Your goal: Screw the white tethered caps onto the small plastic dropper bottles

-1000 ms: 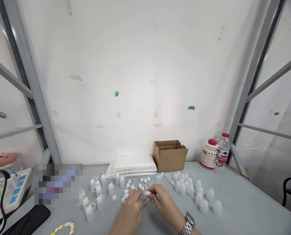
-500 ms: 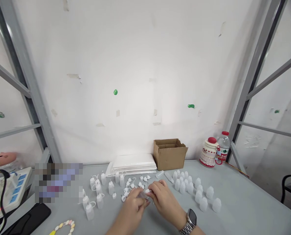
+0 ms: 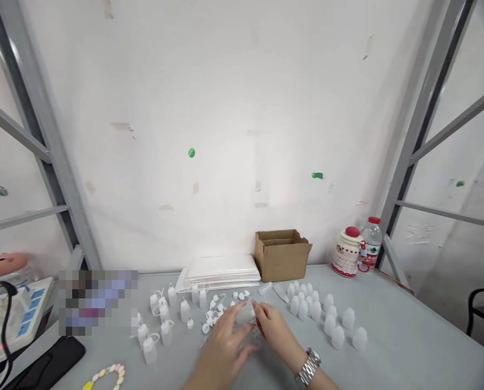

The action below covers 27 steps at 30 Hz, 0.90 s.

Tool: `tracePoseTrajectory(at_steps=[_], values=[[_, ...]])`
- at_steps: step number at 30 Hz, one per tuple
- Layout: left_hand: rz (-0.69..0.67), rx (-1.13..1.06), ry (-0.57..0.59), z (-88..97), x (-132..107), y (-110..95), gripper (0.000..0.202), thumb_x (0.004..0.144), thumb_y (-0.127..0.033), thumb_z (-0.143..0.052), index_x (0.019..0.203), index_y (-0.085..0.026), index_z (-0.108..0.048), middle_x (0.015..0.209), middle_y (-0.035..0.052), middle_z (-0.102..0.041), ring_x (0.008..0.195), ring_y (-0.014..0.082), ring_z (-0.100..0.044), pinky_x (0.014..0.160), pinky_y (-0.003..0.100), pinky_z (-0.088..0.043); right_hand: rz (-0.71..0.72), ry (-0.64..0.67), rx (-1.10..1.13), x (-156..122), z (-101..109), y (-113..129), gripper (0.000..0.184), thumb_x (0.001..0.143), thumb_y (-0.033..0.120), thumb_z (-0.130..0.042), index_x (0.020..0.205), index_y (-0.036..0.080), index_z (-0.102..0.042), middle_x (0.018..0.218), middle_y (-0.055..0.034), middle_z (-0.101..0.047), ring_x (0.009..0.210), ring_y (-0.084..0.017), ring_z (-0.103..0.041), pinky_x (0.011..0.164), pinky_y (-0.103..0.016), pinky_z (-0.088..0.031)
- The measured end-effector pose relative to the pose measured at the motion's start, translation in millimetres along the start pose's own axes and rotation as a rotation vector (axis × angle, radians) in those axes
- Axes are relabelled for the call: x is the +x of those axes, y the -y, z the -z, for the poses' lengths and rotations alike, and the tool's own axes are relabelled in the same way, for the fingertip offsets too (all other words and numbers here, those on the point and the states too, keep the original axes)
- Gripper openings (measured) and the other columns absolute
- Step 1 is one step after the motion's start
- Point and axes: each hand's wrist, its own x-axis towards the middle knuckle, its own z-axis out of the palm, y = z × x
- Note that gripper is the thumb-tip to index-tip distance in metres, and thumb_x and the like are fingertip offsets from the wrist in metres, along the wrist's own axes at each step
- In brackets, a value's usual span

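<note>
A small translucent plastic bottle (image 3: pixel 245 316) is between my hands, above the front middle of the table, partly hidden by fingers. My right hand (image 3: pixel 271 324) pinches its right end between thumb and fingertips. My left hand (image 3: pixel 230 340) is beside it with fingers spread and thumb apart, around the bottle's left side; whether the fingers touch it is hard to see. Just behind my left hand lie several loose white nozzle caps (image 3: pixel 214 313). Capped dropper bottles (image 3: pixel 149 350) stand to the left. To the right are uncapped bottles (image 3: pixel 315 311) in loose rows.
At the back are a stack of white sheets or envelopes (image 3: pixel 221 271) and an open cardboard box (image 3: pixel 284 262). A red-lidded jar (image 3: pixel 345 253) and a water bottle (image 3: pixel 372 244) stand back right. Front left lie a black phone (image 3: pixel 46 365) and a beaded bracelet (image 3: pixel 109 372).
My left hand's fingers have spread apart and its back has turned upward. My right wrist has rotated, so the watch face is out of sight and the metal band shows.
</note>
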Motion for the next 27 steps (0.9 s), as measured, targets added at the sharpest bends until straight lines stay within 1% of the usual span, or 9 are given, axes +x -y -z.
tracePoseTrajectory(at_steps=[2,5,7,10,12,16,18,23,27], values=[[0.129,-0.192,0.011,8.1,2.2,-3.9,0.028,0.071,-0.033,-0.062,0.098,-0.025,-0.058,0.132,0.0095,-0.044,0.118,0.0275,-0.044,0.093,0.042,-0.042,-0.033,0.006,0.037,3.3,6.9,0.6,0.049,0.071,0.065,-0.04,0.048,0.022,-0.036,0.041,0.0075,-0.034,0.04,-0.009,-0.032,0.043,-0.024,-0.025],[0.353,-0.46,-0.085,12.9,6.7,-5.4,0.034,0.077,-0.039,-0.052,0.108,-0.023,-0.053,0.129,0.0107,-0.048,0.117,0.0254,-0.044,0.09,0.039,-0.043,-0.089,0.087,0.107,2.4,10.8,4.9,0.052,0.068,0.07,-0.04,0.046,0.023,-0.034,0.036,0.0088,-0.03,0.034,-0.008,-0.027,0.037,-0.024,-0.021],[0.469,-0.608,-0.1,11.0,9.8,-3.6,0.038,0.079,-0.039,-0.048,0.112,-0.021,-0.052,0.117,0.0109,-0.057,0.106,0.0234,-0.053,0.083,0.035,-0.047,-0.081,0.143,0.157,-1.7,9.4,9.3,0.052,0.068,0.069,-0.042,0.045,0.022,-0.035,0.035,0.0089,-0.03,0.033,-0.007,-0.026,0.036,-0.023,-0.02],[0.581,-0.76,-0.065,6.4,14.3,0.3,0.041,0.071,-0.043,-0.057,0.102,-0.018,-0.061,0.094,0.009,-0.066,0.077,0.0202,-0.062,0.067,0.03,-0.05,-0.038,0.211,0.225,-6.9,6.5,14.3,0.05,0.069,0.066,-0.046,0.047,0.021,-0.039,0.035,0.0083,-0.033,0.032,-0.007,-0.028,0.036,-0.022,-0.02],[0.652,-0.86,-0.109,5.7,17.1,2.1,0.042,0.063,-0.046,-0.062,0.092,-0.016,-0.065,0.085,0.0075,-0.068,0.067,0.0186,-0.062,0.059,0.028,-0.05,0.002,0.171,0.251,-6.4,7.5,15.4,0.049,0.069,0.065,-0.047,0.049,0.021,-0.041,0.036,0.0083,-0.035,0.033,-0.007,-0.029,0.036,-0.022,-0.022],[0.82,-1.113,-0.244,10.9,22.1,4.9,0.049,0.051,-0.053,-0.068,0.081,-0.014,-0.065,0.067,0.0049,-0.067,0.058,0.0178,-0.062,0.053,0.028,-0.05,0.07,-0.091,0.319,1.8,18.9,15.4,0.046,0.069,0.064,-0.049,0.059,0.019,-0.05,0.041,0.0075,-0.038,0.038,-0.009,-0.035,0.039,-0.022,-0.029],[0.879,-1.2,-0.282,14.1,23.6,6.4,0.049,0.05,-0.053,-0.07,0.078,-0.013,-0.065,0.063,0.0041,-0.066,0.054,0.0159,-0.06,0.052,0.028,-0.05,0.111,-0.172,0.329,4.4,25.1,16.3,0.043,0.071,0.06,-0.051,0.066,0.017,-0.057,0.047,0.0053,-0.045,0.044,-0.01,-0.041,0.045,-0.022,-0.034],[0.955,-1.279,-0.331,17.9,24.4,7.0,0.044,0.05,-0.049,-0.072,0.075,-0.013,-0.064,0.061,0.0025,-0.066,0.051,0.0124,-0.059,0.053,0.025,-0.05,0.127,-0.146,0.383,-0.1,25.5,19.8,0.04,0.068,0.054,-0.06,0.077,0.016,-0.065,0.065,-0.0009,-0.061,0.054,-0.013,-0.051,0.06,-0.027,-0.042],[0.956,-1.288,-0.321,16.5,23.9,7.5,0.046,0.049,-0.049,-0.073,0.076,-0.013,-0.064,0.061,0.0029,-0.065,0.051,0.0126,-0.059,0.054,0.026,-0.05,0.103,-0.133,0.451,-3.4,19.3,18.3,0.04,0.066,0.051,-0.063,0.085,0.016,-0.068,0.071,-0.0027,-0.065,0.053,-0.013,-0.054,0.066,-0.03,-0.044]])
